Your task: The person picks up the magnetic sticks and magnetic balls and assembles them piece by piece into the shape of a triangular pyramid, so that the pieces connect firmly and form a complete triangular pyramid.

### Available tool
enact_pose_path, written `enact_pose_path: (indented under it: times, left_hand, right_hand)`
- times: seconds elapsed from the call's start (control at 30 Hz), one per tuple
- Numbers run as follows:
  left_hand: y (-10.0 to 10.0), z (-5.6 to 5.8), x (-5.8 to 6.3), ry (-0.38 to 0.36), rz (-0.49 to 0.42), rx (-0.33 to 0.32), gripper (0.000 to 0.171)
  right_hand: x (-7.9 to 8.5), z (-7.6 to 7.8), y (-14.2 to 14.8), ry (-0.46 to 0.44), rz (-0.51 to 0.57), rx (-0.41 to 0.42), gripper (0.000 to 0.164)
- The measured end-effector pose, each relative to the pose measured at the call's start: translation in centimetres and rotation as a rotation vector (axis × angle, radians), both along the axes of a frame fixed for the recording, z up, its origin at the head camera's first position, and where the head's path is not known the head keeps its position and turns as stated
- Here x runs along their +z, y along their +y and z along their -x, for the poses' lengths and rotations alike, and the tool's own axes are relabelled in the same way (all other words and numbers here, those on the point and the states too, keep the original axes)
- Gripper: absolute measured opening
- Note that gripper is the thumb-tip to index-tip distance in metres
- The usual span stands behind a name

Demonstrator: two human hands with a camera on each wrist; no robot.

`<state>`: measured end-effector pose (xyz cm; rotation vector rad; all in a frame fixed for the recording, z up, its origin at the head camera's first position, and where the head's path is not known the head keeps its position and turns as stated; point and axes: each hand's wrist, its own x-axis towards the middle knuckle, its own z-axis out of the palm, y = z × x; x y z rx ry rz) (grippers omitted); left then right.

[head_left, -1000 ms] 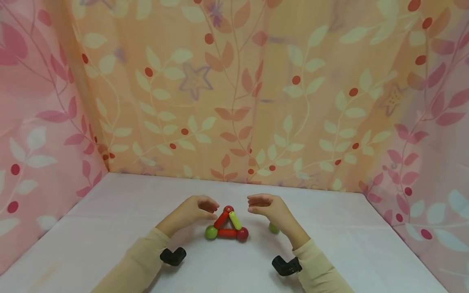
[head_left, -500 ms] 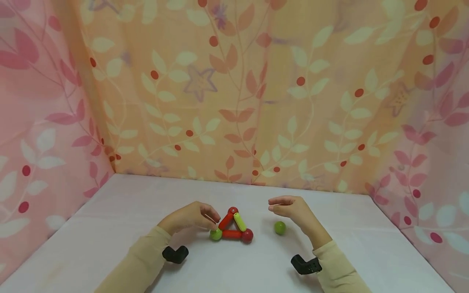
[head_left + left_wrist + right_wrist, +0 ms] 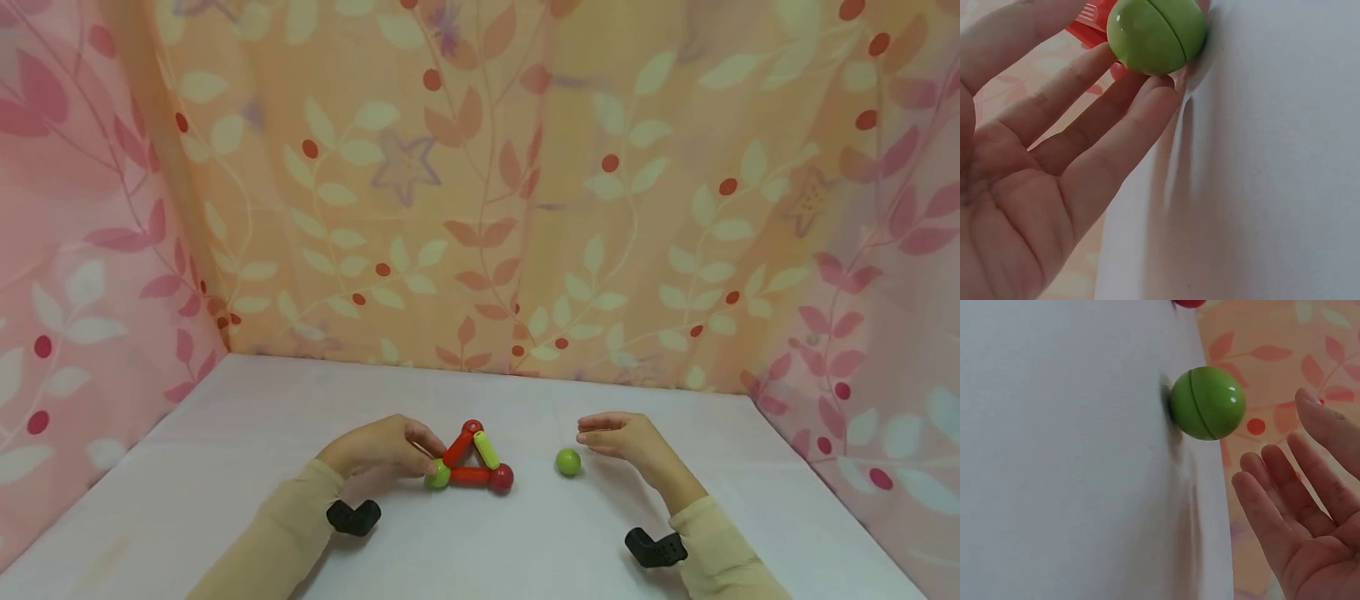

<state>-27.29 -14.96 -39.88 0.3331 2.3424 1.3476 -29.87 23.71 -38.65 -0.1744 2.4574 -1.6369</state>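
Observation:
A triangle of toy rods and balls (image 3: 470,476) lies on the table, made of red rods, a yellow-green rod (image 3: 487,450), a red ball (image 3: 501,478) at its right corner and a smaller red piece at the top. My left hand (image 3: 384,446) holds the green ball (image 3: 1157,34) at its left corner, thumb on the near side and fingers behind. To the right sits a loose green ball (image 3: 568,462) with a seam around it. My right hand (image 3: 626,437) hovers beside that ball, fingers loosely extended, apart from it and holding nothing.
A white cloth covers the table (image 3: 525,550). Patterned curtains (image 3: 480,183) stand behind it and on both sides. Black devices (image 3: 354,517) are worn at both wrists, below the hands.
My left hand has come down onto the triangle's green corner ball. My right hand has moved rightward, away from the triangle and past the loose green ball, uncovering it.

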Motion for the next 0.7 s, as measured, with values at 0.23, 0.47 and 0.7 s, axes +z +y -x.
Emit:
enact_pose_path:
  times: [0.23,0.47,0.7]
  left_hand:
    - [0.2,0.2,-0.1,-0.014,0.012,-0.015,0.027]
    - [0.1,0.0,-0.1,0.003,0.012,-0.019,0.026]
    - [0.3,0.0,-0.4,0.020,-0.022,-0.014,0.025]
  right_hand:
    - [-0.8,0.0,-0.2,-0.079,-0.043,-0.025,0.047]
    - [-1.8,0.1,-0.6,-0.104,-0.001,0.015,0.051]
    - [-1.7,0.1,-1.0,-0.103,-0.042,0.028,0.046]
